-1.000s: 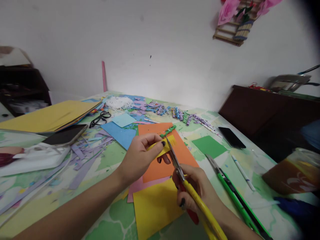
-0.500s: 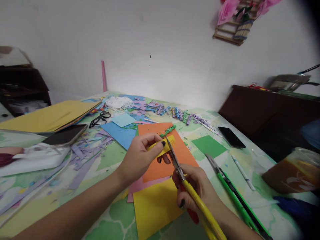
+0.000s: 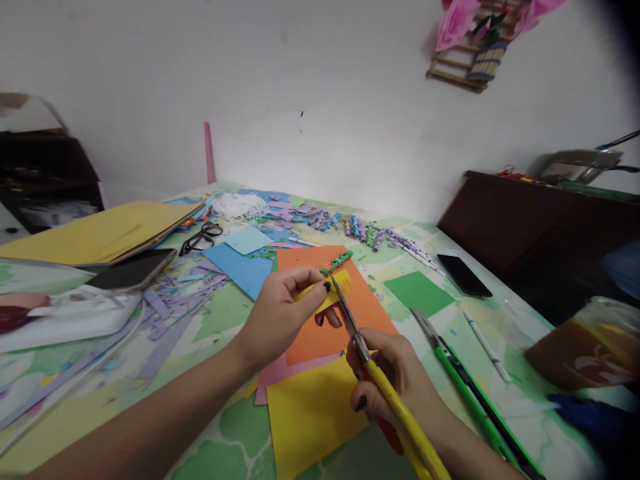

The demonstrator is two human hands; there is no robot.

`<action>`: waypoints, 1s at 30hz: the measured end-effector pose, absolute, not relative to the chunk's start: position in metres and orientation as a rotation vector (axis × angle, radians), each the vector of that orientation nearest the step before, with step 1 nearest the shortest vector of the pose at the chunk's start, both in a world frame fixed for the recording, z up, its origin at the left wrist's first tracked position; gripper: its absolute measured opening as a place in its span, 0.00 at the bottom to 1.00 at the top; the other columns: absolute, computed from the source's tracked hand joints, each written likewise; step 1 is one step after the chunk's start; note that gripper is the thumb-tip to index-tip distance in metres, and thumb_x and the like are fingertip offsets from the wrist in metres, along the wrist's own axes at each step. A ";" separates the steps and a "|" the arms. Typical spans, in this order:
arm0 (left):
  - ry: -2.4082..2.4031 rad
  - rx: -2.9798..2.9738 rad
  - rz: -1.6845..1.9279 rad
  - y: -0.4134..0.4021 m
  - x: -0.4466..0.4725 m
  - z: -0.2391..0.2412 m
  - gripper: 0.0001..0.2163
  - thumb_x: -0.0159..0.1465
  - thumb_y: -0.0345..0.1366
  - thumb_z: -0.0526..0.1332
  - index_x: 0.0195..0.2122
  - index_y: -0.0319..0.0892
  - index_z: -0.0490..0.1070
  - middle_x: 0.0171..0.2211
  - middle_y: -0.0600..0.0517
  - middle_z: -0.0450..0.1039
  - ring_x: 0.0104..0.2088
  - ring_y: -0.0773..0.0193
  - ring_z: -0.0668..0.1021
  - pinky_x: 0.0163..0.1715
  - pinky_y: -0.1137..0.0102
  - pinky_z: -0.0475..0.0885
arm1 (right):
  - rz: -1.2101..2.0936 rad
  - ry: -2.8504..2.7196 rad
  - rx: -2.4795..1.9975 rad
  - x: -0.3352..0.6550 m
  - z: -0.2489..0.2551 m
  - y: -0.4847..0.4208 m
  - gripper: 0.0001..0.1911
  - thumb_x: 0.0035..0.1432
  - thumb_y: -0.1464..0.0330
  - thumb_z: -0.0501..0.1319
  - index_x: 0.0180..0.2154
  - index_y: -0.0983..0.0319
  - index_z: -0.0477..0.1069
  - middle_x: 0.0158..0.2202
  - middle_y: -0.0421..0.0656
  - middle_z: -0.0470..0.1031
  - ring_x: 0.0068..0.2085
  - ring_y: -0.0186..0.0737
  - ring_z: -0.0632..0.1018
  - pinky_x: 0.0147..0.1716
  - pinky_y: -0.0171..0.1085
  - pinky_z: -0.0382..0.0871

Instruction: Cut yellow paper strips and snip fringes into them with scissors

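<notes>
My left hand (image 3: pixel 295 303) pinches a small yellow paper strip (image 3: pixel 330 292) between thumb and fingers. Fine slits show along the strip's right end. My right hand (image 3: pixel 387 380) is closed around the handles of a pair of scissors (image 3: pixel 353 327) with yellow and red grips. The blades lie across the strip, just right of my left thumb. Beneath both hands are an orange paper sheet (image 3: pixel 310 337) and a yellow paper sheet (image 3: pixel 315 417), with a pink sheet (image 3: pixel 273 380) partly hidden under them. A curled green paper piece (image 3: pixel 340 262) rests just beyond the strip.
A green box cutter (image 3: pixel 465 380) lies right of my right hand, near a green paper square (image 3: pixel 419 293), a pen (image 3: pixel 486 345) and a phone (image 3: pixel 464 275). A jar (image 3: pixel 590 343) stands at the right edge. Purple scraps (image 3: pixel 185 300) and black glasses (image 3: pixel 201 238) are leftward.
The scissors' blades look slightly more closed across the yellow strip, and the fingers of my right hand have shifted a little. My left hand keeps its place.
</notes>
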State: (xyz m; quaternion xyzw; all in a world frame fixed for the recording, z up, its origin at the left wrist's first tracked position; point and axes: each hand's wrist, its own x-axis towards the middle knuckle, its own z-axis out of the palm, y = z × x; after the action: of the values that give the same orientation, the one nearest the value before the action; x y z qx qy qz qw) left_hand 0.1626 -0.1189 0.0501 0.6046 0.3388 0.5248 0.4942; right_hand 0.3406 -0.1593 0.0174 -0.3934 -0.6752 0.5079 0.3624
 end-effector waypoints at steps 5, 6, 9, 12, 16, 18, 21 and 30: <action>0.832 1.468 1.270 -0.120 0.161 0.050 0.09 0.63 0.28 0.57 0.26 0.37 0.71 0.20 0.54 0.74 0.21 0.71 0.76 0.23 0.77 0.68 | 1.293 -1.736 -1.056 0.339 0.020 -0.159 0.25 0.43 0.53 0.70 0.23 0.61 0.58 0.19 0.32 0.54 0.20 0.28 0.56 0.16 0.30 0.48; 0.833 1.467 1.270 -0.120 0.161 0.050 0.09 0.63 0.28 0.57 0.26 0.37 0.71 0.20 0.54 0.74 0.21 0.71 0.76 0.23 0.77 0.68 | 1.289 -1.736 -1.059 0.339 0.020 -0.159 0.25 0.42 0.53 0.70 0.23 0.61 0.58 0.19 0.32 0.54 0.20 0.28 0.56 0.17 0.30 0.48; 0.823 1.466 1.269 -0.120 0.162 0.049 0.09 0.63 0.28 0.56 0.26 0.37 0.71 0.19 0.54 0.74 0.21 0.71 0.76 0.23 0.77 0.68 | 1.298 -1.731 -1.053 0.339 0.019 -0.159 0.24 0.43 0.54 0.70 0.23 0.61 0.58 0.19 0.32 0.54 0.20 0.28 0.56 0.16 0.30 0.47; 0.817 1.461 1.271 -0.119 0.162 0.049 0.09 0.63 0.29 0.57 0.26 0.37 0.71 0.19 0.54 0.75 0.21 0.71 0.76 0.23 0.77 0.68 | 1.308 -1.726 -1.047 0.339 0.018 -0.159 0.24 0.43 0.54 0.70 0.23 0.61 0.59 0.19 0.32 0.54 0.20 0.28 0.56 0.17 0.30 0.47; 0.823 1.451 1.271 -0.118 0.162 0.050 0.09 0.63 0.29 0.57 0.26 0.37 0.71 0.19 0.54 0.74 0.21 0.71 0.76 0.23 0.77 0.68 | 1.301 -1.731 -1.038 0.338 0.018 -0.159 0.23 0.44 0.55 0.70 0.23 0.61 0.59 0.19 0.32 0.54 0.20 0.28 0.57 0.17 0.30 0.48; 0.824 1.448 1.270 -0.118 0.161 0.050 0.09 0.63 0.29 0.57 0.26 0.37 0.70 0.19 0.54 0.74 0.21 0.71 0.75 0.23 0.77 0.68 | 1.293 -1.734 -1.040 0.338 0.019 -0.158 0.23 0.44 0.55 0.70 0.23 0.61 0.59 0.19 0.32 0.54 0.20 0.28 0.57 0.17 0.30 0.48; 0.828 1.440 1.267 -0.118 0.161 0.050 0.09 0.63 0.29 0.57 0.26 0.37 0.70 0.19 0.54 0.75 0.21 0.71 0.75 0.24 0.77 0.68 | 1.282 -1.738 -1.045 0.338 0.019 -0.158 0.23 0.43 0.55 0.70 0.22 0.61 0.59 0.19 0.32 0.54 0.20 0.28 0.56 0.17 0.30 0.48; 0.815 1.410 1.259 -0.119 0.162 0.052 0.09 0.63 0.29 0.57 0.26 0.37 0.71 0.19 0.53 0.75 0.21 0.69 0.75 0.24 0.75 0.68 | 1.375 -1.688 -1.056 0.338 0.019 -0.160 0.27 0.41 0.51 0.70 0.23 0.60 0.57 0.18 0.31 0.53 0.19 0.27 0.55 0.15 0.29 0.48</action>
State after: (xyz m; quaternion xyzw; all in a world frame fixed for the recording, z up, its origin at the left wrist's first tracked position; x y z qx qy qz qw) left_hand 0.1618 -0.1188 0.0517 0.5871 0.3391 0.5242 0.5153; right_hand 0.3375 -0.1597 0.0193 -0.4082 -0.6526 0.5317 0.3534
